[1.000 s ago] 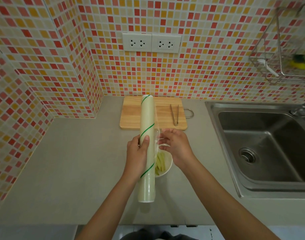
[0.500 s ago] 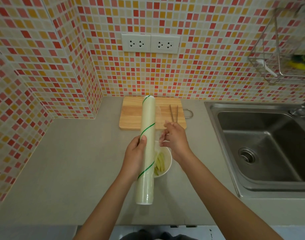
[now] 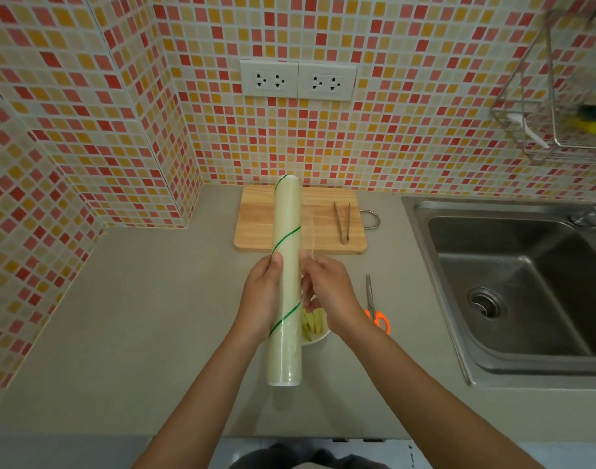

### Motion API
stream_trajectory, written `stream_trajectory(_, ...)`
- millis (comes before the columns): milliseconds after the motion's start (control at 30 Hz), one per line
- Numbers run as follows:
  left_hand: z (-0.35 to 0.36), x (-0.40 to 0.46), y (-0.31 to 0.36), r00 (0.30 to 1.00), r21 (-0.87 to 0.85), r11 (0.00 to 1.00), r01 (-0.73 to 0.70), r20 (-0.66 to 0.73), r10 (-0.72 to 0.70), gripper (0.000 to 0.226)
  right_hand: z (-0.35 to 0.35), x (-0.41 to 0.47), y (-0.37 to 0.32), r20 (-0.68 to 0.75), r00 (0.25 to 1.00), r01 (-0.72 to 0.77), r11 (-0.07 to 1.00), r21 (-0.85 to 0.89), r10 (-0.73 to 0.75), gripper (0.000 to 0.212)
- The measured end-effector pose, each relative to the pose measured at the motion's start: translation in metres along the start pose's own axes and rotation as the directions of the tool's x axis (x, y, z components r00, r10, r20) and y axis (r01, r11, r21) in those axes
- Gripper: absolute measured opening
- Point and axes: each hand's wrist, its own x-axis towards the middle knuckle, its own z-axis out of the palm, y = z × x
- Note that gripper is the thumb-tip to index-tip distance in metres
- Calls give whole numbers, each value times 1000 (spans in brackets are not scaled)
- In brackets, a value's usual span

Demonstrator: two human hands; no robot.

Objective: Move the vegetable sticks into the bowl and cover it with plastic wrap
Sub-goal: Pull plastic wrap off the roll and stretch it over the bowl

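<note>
From the head camera, the left hand still has its fingers clamped around the plastic wrap roll, now lifted higher over the bowl of vegetable sticks (on the worktop), while the right hand fingers pinch the loose film edge, so covering can start.

Glossy plastic-wrap roll, wooden board

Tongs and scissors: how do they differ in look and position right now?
The tongs are bare metal all over; the scissors have orange handles. The tongs lie on the wooden cutting board; the scissors lie on the bare counter, nearer the person. The tongs are in full view; the right hand hides part of the scissors' handles. Both lie flat, untouched.
</note>
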Motion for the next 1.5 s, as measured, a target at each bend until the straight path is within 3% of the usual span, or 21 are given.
stream_trajectory(233,-3,11,6,997,-83,994,69,-16,-70,35,-9,5,3,-130,986,120,988,98,-107,43)
stream_trajectory(400,5,10,4,993,-59,992,116,-3,-116,40,-6,5,8,-178,982,89,986,142,-63,42)
stream_trajectory(500,8,8,3,996,40,996,82,29,-83,42,-3,4,13,-245,965,116,990,75,-94,41)
stream_trajectory(667,6,11,4,996,-2,996,86,36,-86,34,-7,8,16,-337,902,220,958,-182,-271,42)
stream_trajectory(867,-2,17,5,988,-136,980,145,69,-137,32,-15,10,6,-276,889,299,919,-256,-365,41)
stream_trajectory(1000,2,18,6,998,-89,994,69,-5,-70,35,-14,0,-6,-186,980,70,997,25,-64,46)
stream_trajectory(1133,1,24,10,988,-16,997,-76,-134,73,28,-12,-20,-7,35,994,-101,990,-101,105,49)
stream_trajectory(1200,0,30,12,981,-3,995,-104,-167,102,27,-10,-30,0,120,989,-65,982,-179,87,43)
stream_trajectory(1300,-5,36,12,981,38,994,-101,-165,106,29,-13,-37,6,161,986,59,986,-158,-33,41)
stream_trajectory(1400,-9,42,14,989,-2,1000,-19,-148,18,31,-24,-35,3,91,991,106,987,-119,-96,42)
stream_trajectory(1500,-8,43,18,991,-52,997,53,-122,-59,33,-28,-33,6,54,997,54,995,-79,-50,44)
